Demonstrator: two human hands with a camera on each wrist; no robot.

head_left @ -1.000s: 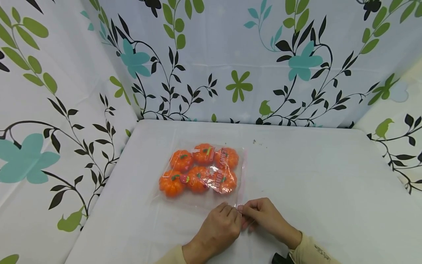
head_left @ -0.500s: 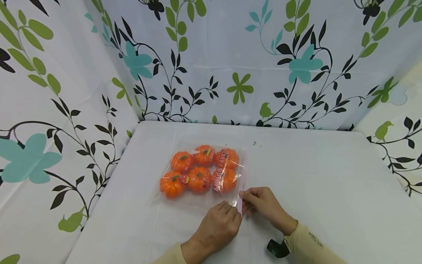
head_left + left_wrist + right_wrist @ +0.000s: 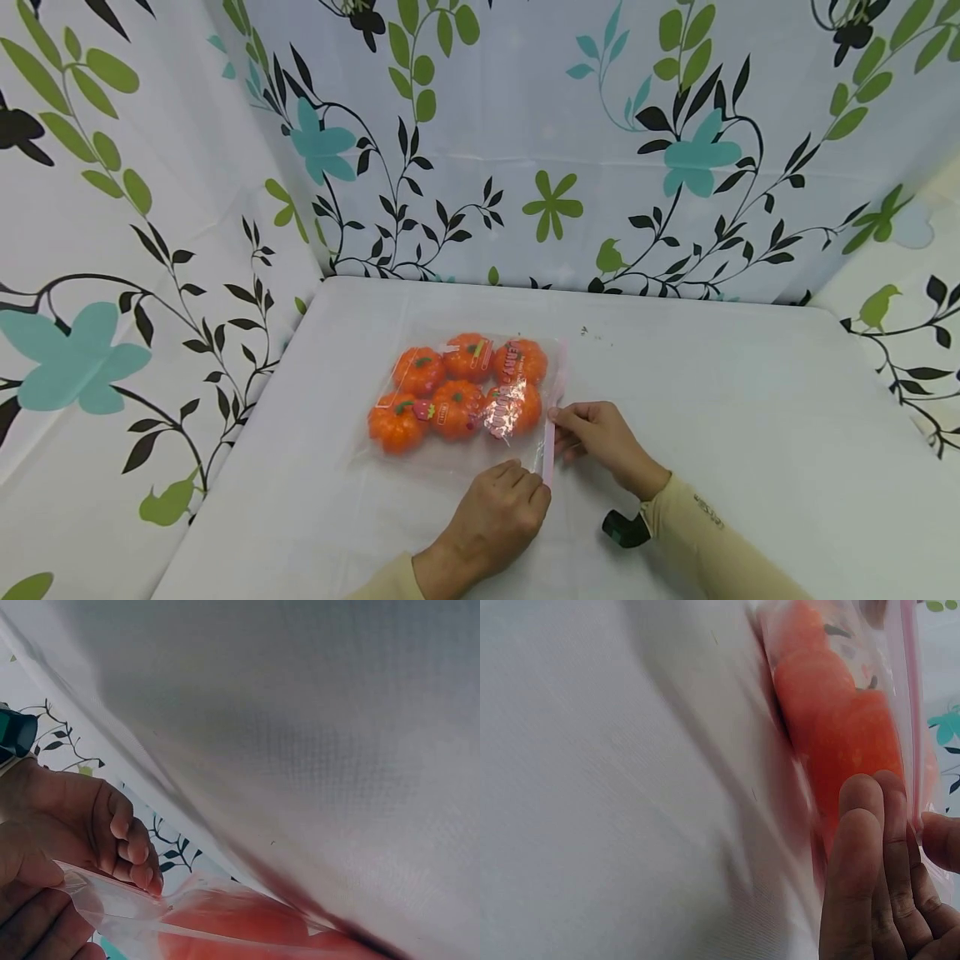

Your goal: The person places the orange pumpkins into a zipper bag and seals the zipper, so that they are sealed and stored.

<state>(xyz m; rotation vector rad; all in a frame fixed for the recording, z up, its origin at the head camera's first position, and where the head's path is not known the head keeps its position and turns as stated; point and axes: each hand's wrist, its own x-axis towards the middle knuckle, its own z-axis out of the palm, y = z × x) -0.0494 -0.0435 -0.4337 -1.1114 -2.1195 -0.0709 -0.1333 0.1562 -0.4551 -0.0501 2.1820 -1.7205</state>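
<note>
A clear zip bag [image 3: 457,462] with several small orange pumpkins [image 3: 455,410] lies flat on the white table. Its pink seal strip [image 3: 557,387] runs along the right edge. My left hand [image 3: 491,521] pinches the bag's near right corner. Further up, my right hand [image 3: 607,442] pinches the strip between thumb and fingers. In the right wrist view the thumb [image 3: 941,840] is on one side of the strip and the fingers [image 3: 859,862] are on the other. The left wrist view shows the left thumb [image 3: 30,862] on the bag's corner.
The white table [image 3: 712,400] spreads out to the right of the bag. A black wrist camera [image 3: 626,529] sits by the right sleeve. Small dark specks [image 3: 588,332] lie behind the bag. A leaf-patterned curtain [image 3: 480,150] hangs around the back and sides.
My right hand has slid away from me along the seal strip, from beside the left hand toward the strip's middle. The left hand keeps hold of the corner. The view has shifted slightly.
</note>
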